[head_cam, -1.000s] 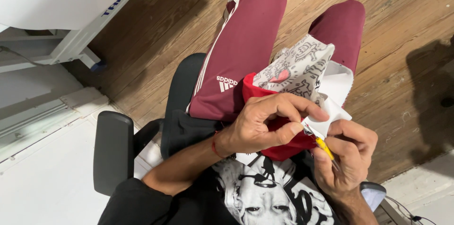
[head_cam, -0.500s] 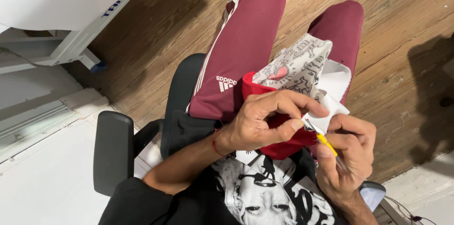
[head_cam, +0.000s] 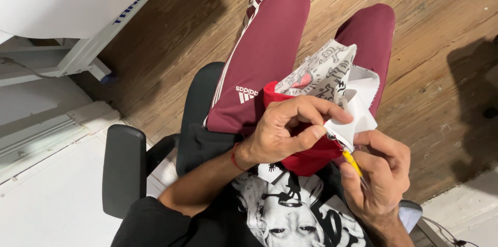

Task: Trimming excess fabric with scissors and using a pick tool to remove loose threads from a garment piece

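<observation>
Seam edge pinched, small tool at the fold.

My left hand [head_cam: 282, 133] was clamped on the white fabric edge [head_cam: 358, 107], thumb and forefinger together just above the yellow-handled tool [head_cam: 353, 161]. My right hand [head_cam: 376, 174] gripped that tool, fingers closed round it, tip touching the fabric beside my left thumb. Against a second earlier, the tool had shifted slightly nearer my left fingertips; the printed cloth [head_cam: 324, 73] stayed over my lap.

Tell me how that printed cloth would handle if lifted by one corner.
The printed cloth is probably floppy: it folds and bunches where the left hand pinches it. It seems light, since a fingertip pinch holds it up. Its frayed-looking edge might snag on the yellow tool in the right hand.
</observation>
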